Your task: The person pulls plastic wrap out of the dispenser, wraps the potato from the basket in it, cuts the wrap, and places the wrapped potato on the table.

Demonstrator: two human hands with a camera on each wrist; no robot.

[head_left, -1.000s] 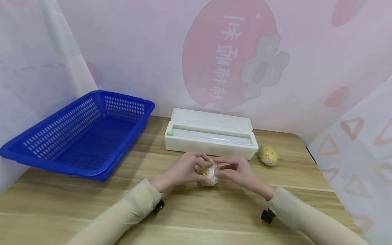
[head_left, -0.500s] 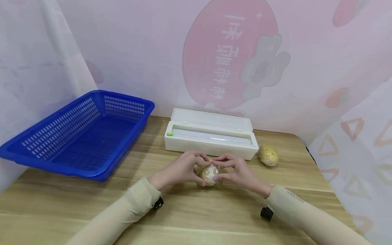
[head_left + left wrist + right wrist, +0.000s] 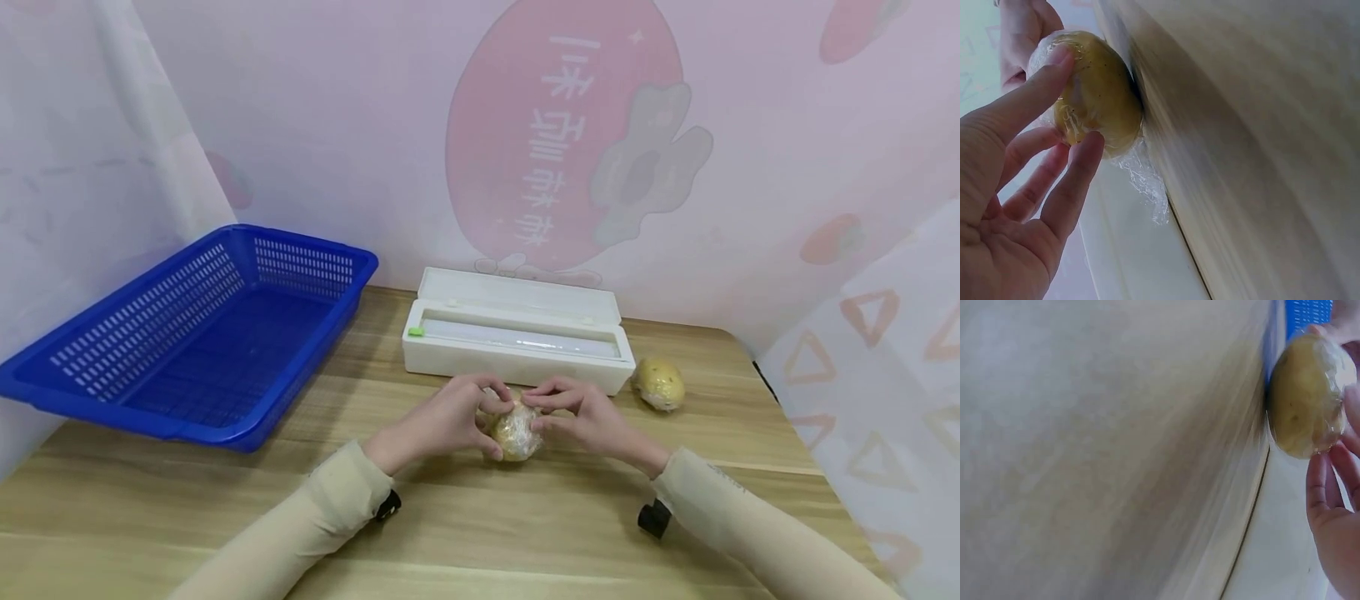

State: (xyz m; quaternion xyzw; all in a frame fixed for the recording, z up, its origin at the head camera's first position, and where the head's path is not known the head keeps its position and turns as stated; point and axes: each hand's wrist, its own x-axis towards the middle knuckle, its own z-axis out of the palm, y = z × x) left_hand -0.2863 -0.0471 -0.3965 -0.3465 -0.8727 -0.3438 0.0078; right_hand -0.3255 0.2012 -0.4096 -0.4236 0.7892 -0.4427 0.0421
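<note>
A yellow potato in clear cling film sits on the wooden table between my hands. With thumb and fingers bent round its left side, my left hand holds it. On the other side my right hand has thumb and fingertips on the film at the top right. The left wrist view shows the potato's bare-looking side under smooth film, and a crumpled tail of cling film trailing from its far end. In the right wrist view, wrinkled film covers the potato near the fingers.
Behind my hands stands a white cling film box, its lid raised, a roll inside and a green slider at its left. A second wrapped potato lies right of it. A blue plastic basket stands at left.
The potato has turned a little between my hands, and more of its front shows. My right fingers have shifted on the film; my left hand has barely moved.
</note>
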